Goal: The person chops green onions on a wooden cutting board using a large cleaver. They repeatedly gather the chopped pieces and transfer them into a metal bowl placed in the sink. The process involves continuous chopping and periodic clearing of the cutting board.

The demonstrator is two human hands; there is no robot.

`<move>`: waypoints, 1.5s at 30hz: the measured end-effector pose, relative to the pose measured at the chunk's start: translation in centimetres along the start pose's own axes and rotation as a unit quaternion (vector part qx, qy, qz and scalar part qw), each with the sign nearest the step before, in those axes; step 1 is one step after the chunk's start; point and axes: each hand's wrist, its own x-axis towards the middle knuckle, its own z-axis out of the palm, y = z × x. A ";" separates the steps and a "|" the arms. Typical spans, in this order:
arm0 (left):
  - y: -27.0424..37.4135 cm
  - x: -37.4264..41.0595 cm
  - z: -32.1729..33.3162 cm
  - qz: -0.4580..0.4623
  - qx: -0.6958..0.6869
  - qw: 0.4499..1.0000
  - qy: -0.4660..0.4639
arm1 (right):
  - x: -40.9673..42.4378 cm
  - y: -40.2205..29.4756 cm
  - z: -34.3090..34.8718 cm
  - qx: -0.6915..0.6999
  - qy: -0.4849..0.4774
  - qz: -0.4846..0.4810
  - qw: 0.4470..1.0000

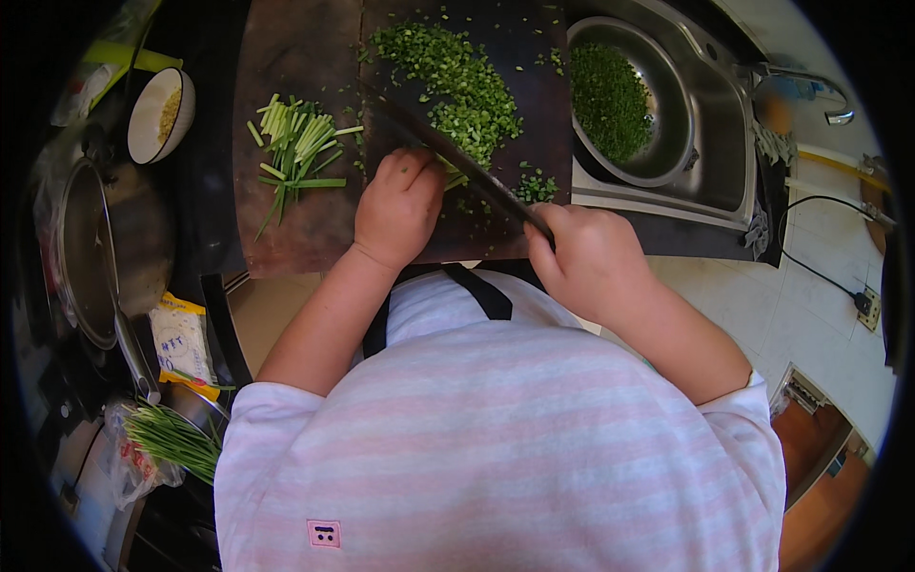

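Observation:
On a dark wooden cutting board (pixel 300 243), my left hand (pixel 404 200) presses a small bunch of green stalks (pixel 455 177) with its fingers curled. My right hand (pixel 593 254) grips the handle of a kitchen knife (pixel 468 168), whose blade slants up and left across the board, close beside the left fingertips. Chopped green pieces (pixel 475 107) lie in a curved heap beyond the blade. A smaller pile of finely cut greens (pixel 536 187) lies near the right hand. Left of my left hand are cut pale-green stalks (pixel 300 143) in a loose pile.
At right, a steel bowl (pixel 675 136) holding chopped greens (pixel 607 104) stands in a sink (pixel 722 164) with a faucet (pixel 838 116). At left are a white bowl (pixel 146 129) with minced bits, a pan (pixel 86 250), a plastic packet (pixel 182 343) and long green stalks (pixel 171 436).

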 end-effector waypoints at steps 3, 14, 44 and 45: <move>0.1 0.2 0.0 0.003 0.006 1.000 0.002 | 0.3 -0.4 -0.1 -0.010 -0.017 0.002 1.000; 0.0 0.1 0.1 0.003 -0.014 1.000 0.005 | 1.8 0.6 0.7 0.054 0.037 -0.010 0.998; -0.1 -0.4 0.1 0.008 -0.001 1.000 0.001 | 0.1 -0.1 0.7 0.041 0.007 0.001 0.999; -0.1 -0.4 0.2 0.006 -0.001 1.000 0.000 | 0.2 -0.2 0.7 0.034 -0.006 0.008 0.999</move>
